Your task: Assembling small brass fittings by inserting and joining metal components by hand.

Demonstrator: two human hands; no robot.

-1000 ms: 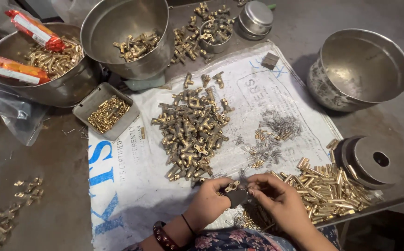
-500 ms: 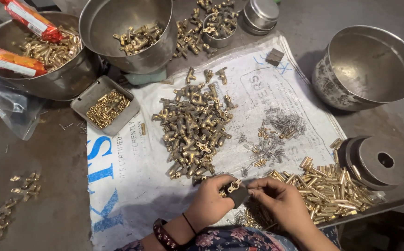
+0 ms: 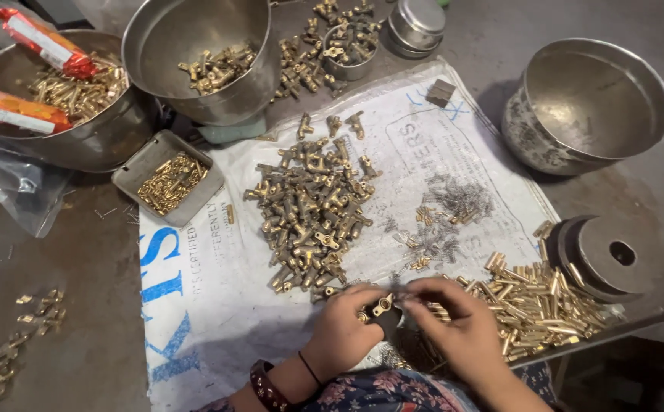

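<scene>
Left hand (image 3: 343, 332) is closed around a small brass fitting (image 3: 381, 307), thumb and fingers pinched together on it, at about 6 o'clock of the view. Right hand (image 3: 454, 328) meets it from the 3 o'clock side; its fingertips are pressed together on a thin part at the fitting's end, too small to tell what it is. The fitting's long axis lies nearly level, running from 9 to 3 o'clock, and its round open end faces up toward the camera. Both hands hover low over a white printed sheet (image 3: 210, 305) spread on the desk (image 3: 80, 259).

At 12 o'clock from the hands lies a pile of brass fittings (image 3: 313, 210). At 3 o'clock is a heap of brass tubes (image 3: 534, 301), touching a dark round metal block (image 3: 603, 255). Between the two heaps is a scatter of thin grey pins (image 3: 454, 202). At 10 o'clock sits a small flat tray (image 3: 130, 169) with small brass pieces.
</scene>
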